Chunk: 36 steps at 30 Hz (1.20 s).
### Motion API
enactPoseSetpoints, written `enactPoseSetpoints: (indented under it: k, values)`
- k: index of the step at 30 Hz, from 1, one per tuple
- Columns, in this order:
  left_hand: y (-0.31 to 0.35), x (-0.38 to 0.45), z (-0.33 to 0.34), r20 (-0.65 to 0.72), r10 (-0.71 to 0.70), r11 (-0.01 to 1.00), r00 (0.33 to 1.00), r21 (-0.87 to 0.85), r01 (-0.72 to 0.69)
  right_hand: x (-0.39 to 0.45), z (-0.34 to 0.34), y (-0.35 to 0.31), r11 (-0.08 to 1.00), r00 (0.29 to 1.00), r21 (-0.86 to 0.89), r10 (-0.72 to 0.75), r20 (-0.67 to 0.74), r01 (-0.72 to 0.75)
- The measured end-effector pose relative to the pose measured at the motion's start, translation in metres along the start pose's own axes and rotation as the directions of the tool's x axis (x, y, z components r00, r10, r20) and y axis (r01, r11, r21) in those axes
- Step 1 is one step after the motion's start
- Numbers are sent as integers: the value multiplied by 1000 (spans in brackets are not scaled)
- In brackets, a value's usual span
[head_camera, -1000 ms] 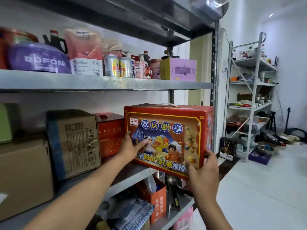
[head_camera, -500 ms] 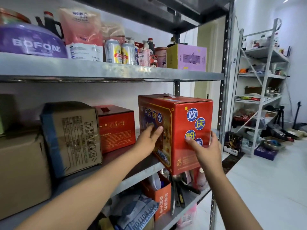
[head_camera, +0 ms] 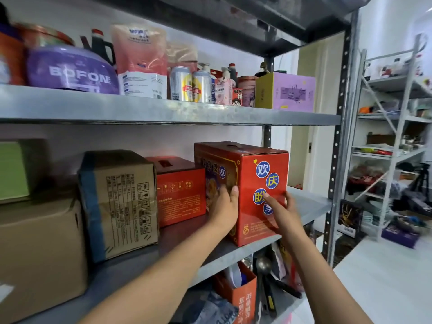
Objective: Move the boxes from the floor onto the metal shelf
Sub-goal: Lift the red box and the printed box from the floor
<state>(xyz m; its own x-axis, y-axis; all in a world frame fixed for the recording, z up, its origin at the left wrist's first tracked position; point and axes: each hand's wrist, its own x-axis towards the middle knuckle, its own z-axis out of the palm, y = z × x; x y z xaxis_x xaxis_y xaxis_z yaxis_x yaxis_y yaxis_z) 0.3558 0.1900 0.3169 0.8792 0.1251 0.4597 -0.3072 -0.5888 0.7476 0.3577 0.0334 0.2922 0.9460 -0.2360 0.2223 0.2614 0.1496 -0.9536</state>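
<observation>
Both forearms reach up and away from the near edge toward the middle tier of the metal shelf (head_camera: 311,206). The left hand (head_camera: 225,210) lies flat against the illustrated long side of the red gift box (head_camera: 250,195), fingers straight and together, thumb tip showing at the box's near corner. The right hand (head_camera: 281,212) presses on the narrow end panel with the round blue character labels, fingers spread and extended rather than curled; neither hand wraps round anything. The red gift box stands upright on the shelf board near its right end, its near bottom corner at the front lip. Just left of it and a little farther back sits a smaller red carton (head_camera: 180,190), close beside it. Farther left stands a brown cardboard box (head_camera: 121,202) with blue tape, and at the far left a larger brown carton (head_camera: 39,251). On the tier above are a purple BOFONE pack (head_camera: 70,71), two drink cans (head_camera: 191,84) and a purple-and-yellow box (head_camera: 287,91). Far right, a second rack (head_camera: 395,127) stands cluttered.
</observation>
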Motion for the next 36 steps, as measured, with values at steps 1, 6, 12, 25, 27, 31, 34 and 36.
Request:
enactPoseSetpoints:
  k: [1, 6, 12, 25, 27, 31, 34, 36]
  values:
    - [-1, 2, 0, -8, -18, 1000, 1000, 7, 18, 5, 2, 1, 1000, 1000, -9, 18, 6, -18]
    - [-15, 26, -1, -48, -95, 995, 994, 4, 95, 34, 19, 15, 999, 999, -49, 17, 32, -16]
    - [-22, 60, 4, -113, -189, 979, 975, 51, 195, 74, 53, 38, 998, 998, 7, 59, 25, -60]
    - [-47, 101, 2, -148, -120, 941, 982, 300, 160, 140, 102, 81, 990, 999, -134, -34, 4, 34]
    - [-49, 101, 0, -153, -56, 928, 987, 358, 108, 140, 103, 84, 982, 998, -180, -63, 5, 62]
    - [-52, 98, -4, -137, 37, 909, 990, 417, 24, 140, 98, 81, 943, 993, -311, -105, 48, 114]
    - [-50, 96, -11, -99, 30, 916, 995, 402, 13, 136, 93, 74, 899, 990, -417, -107, 91, 136]
    - [-44, 90, -19, -44, 34, 909, 998, 416, -12, 126, 91, 68, 900, 988, -416, -79, 130, 127]
